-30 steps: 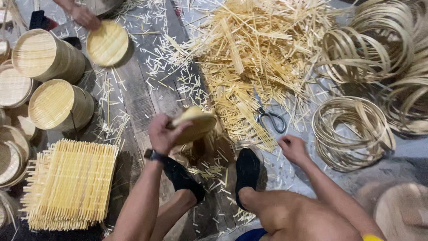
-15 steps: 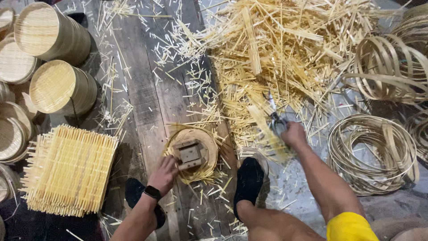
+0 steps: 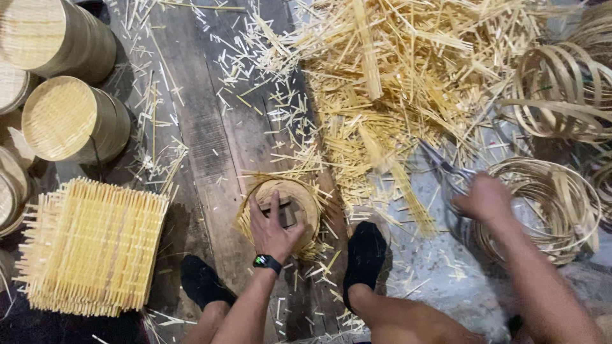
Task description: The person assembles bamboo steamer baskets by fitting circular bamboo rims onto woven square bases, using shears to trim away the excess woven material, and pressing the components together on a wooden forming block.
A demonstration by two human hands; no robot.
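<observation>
Item: round woven bamboo tray (image 3: 299, 194), lying flat on the dark wooden plank (image 3: 210, 140) at lower centre of the frame, between the two black-socked feet, with a small wooden block (image 3: 287, 213) resting on it.

Left hand (image 3: 273, 229): palm down, fingers spread and pressing on the tray and block; nothing gripped. Black watch at the wrist.

Right hand (image 3: 488, 199): at right of centre, blurred, fingers closed around the handles of a pair of scissors (image 3: 446, 167) whose blades point up-left toward the heap of bamboo offcuts (image 3: 395, 83).

Handling, as judged: the tray looks light, thin and springy, with frayed splint ends round the edge that could snag or snap; best taken by the firmer rim, or held flat under the palm.

Surroundings: square mat of bamboo slats (image 3: 95, 245) at lower left; cylindrical bamboo baskets (image 3: 70, 121) at upper left; coils of bamboo hoops (image 3: 548, 210) at right.
</observation>
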